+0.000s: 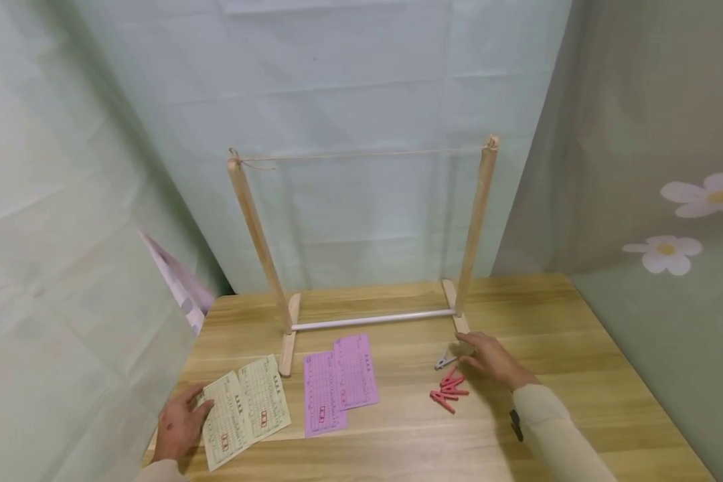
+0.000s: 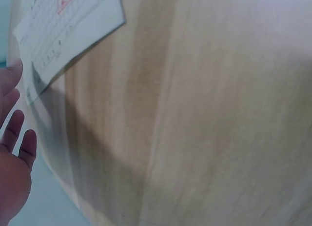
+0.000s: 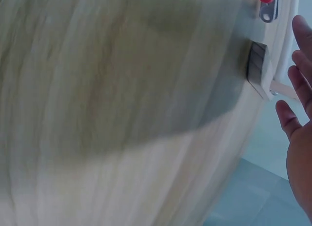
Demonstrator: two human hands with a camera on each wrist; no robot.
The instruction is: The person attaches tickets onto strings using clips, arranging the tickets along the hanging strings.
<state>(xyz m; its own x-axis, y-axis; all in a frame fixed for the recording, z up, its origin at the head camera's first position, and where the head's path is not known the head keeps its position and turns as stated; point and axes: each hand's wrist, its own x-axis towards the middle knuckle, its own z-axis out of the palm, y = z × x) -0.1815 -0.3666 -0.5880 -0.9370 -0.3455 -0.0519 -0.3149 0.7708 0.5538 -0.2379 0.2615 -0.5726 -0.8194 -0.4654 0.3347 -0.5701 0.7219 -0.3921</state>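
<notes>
Left hand (image 1: 179, 425) at yellow slips (image 1: 245, 410) — whether pinching, I can't tell — right hand (image 1: 493, 359) loosely spread near grey clip (image 1: 444, 361).

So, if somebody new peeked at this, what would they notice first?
Probably the wooden frame with a string tied across its top, standing towards the back of the table. Then the bright purple papers in front of it, and the red clips to the papers' right.
</notes>
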